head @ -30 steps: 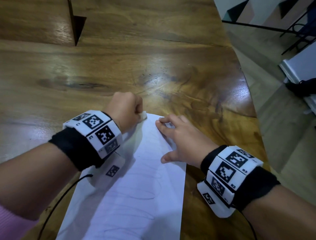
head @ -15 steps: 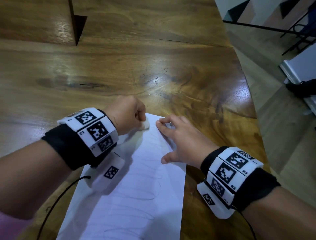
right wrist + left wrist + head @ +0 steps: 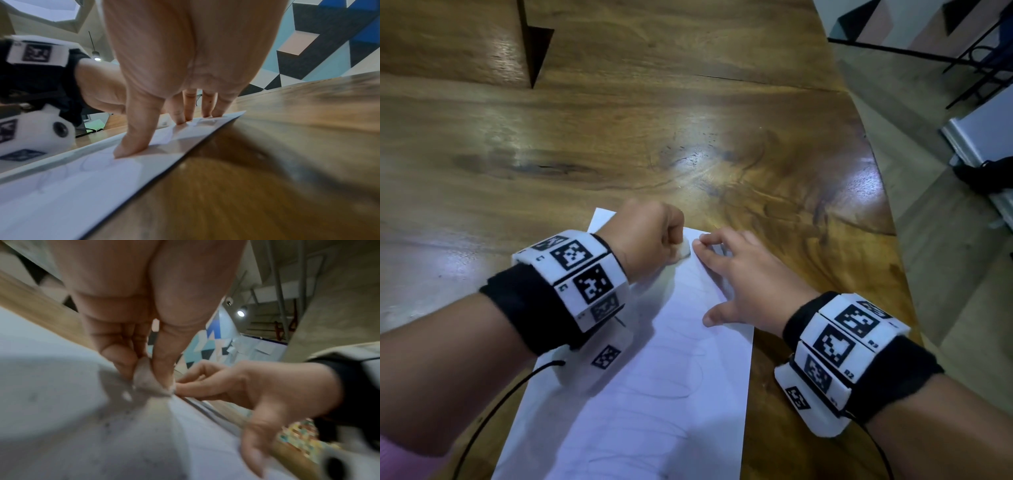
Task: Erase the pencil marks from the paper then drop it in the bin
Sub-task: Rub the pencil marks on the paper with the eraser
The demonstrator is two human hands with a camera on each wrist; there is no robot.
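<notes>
A white sheet of paper [image 3: 654, 394] with faint looping pencil lines lies on the wooden table [image 3: 619, 137] in front of me. My left hand [image 3: 650, 233] is curled in a fist and pinches a small white eraser [image 3: 683, 251], whose tip presses the paper near its far edge. In the left wrist view the eraser [image 3: 146, 378] sits between thumb and fingers, touching the sheet [image 3: 61, 418]. My right hand [image 3: 736, 274] lies flat with spread fingers on the paper's right edge, holding it down. Its fingertips [image 3: 131, 149] press the paper [image 3: 82, 186].
The table's curved right edge [image 3: 887, 212] drops to a tiled floor. Dark metal furniture legs [image 3: 969, 61] and a white unit [image 3: 983, 137] stand beyond it. A black cable [image 3: 493, 411] trails from my left wrist. No bin is in view.
My left hand with the eraser has slid right and slightly nearer across the paper's top, close to the right hand's fingertips. The right hand has stayed in place.
</notes>
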